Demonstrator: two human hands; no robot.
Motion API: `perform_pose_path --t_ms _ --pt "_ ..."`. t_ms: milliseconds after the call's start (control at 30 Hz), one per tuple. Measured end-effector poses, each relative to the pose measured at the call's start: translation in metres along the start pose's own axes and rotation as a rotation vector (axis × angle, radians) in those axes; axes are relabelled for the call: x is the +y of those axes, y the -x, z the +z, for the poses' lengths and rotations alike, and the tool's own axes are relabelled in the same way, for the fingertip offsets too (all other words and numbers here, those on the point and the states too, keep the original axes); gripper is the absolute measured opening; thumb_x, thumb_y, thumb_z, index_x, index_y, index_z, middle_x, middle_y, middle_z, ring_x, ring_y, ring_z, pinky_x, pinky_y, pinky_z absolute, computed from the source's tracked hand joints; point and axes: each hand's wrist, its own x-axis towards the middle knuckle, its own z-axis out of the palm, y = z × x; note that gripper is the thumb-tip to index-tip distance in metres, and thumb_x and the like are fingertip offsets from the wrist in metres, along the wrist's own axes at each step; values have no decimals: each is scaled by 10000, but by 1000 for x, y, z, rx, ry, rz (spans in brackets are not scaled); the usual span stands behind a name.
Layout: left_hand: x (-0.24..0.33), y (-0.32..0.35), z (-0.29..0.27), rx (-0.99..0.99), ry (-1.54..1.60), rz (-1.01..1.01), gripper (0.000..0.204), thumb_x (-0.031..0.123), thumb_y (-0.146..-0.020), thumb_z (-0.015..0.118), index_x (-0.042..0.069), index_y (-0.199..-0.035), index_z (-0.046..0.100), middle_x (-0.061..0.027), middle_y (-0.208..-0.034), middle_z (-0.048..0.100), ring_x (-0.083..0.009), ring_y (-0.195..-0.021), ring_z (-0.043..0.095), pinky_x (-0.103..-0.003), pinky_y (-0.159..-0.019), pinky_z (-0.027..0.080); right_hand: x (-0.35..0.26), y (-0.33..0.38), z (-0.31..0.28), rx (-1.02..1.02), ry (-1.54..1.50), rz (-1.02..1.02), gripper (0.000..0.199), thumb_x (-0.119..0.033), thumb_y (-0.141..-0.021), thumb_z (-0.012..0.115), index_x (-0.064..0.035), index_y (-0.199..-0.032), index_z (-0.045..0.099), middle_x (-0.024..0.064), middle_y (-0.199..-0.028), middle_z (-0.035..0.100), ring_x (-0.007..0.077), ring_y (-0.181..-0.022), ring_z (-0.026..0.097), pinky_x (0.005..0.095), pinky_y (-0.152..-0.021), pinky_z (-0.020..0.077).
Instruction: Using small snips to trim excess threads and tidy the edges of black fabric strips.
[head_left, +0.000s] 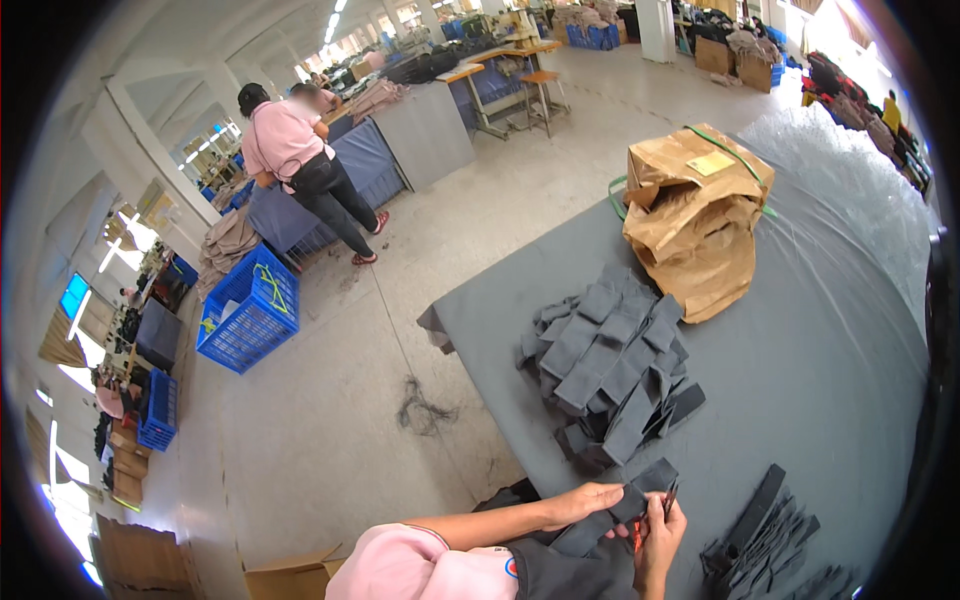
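My left hand (588,504) is closed on a dark grey fabric strip (652,480), its thumb lying on top of the cloth. Close against it, my right hand (660,532) grips a small pair of thread snips (671,496); their dark tips show above the fingers and a bit of red shows below. The snips are beside the strip's edge, and the fingers partly hide both. Just beyond my hands lies a loose heap of dark grey fabric pieces (605,350) on the grey-covered table (800,360). A second pile of narrow dark strips (765,535) lies right of my right hand.
A crumpled brown paper bag (700,220) stands on the table behind the heap. Clear plastic sheeting (840,150) bulges at the far right. Across the aisle, a person in pink (285,145) stands by a worktable, near a blue crate (250,310). Thread scraps (422,408) litter the floor.
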Motion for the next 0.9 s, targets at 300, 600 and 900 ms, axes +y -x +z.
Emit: perform_pose_path --t_ms 300,600,900 --pt "42 -1 19 297 -117 76 391 282 -988 398 -11 -1244 437 -140 -1007 617 -209 -718 662 -293 -615 556 -42 -16 29 -115 -65 -15 203 -154 -891 585 -7 -1030 556 23 -770 503 96 -616 517 230 -534 423" --pt "35 2 33 228 -78 -3 347 202 -991 382 11 -1277 424 -147 -1099 602 -216 -800 659 -300 -671 554 -11 33 -4 351 803 -735 364 -21 -683 731 -57 -1019 593 83 -842 521 190 -629 523 293 -556 451" --pt "33 8 34 226 -115 -35 343 212 -988 399 16 -1267 442 -123 -1079 607 -193 -796 657 -285 -664 551 -11 30 -8 266 1028 -889 396 -34 -623 749 -80 -998 628 50 -759 520 198 -570 499 313 -505 416"
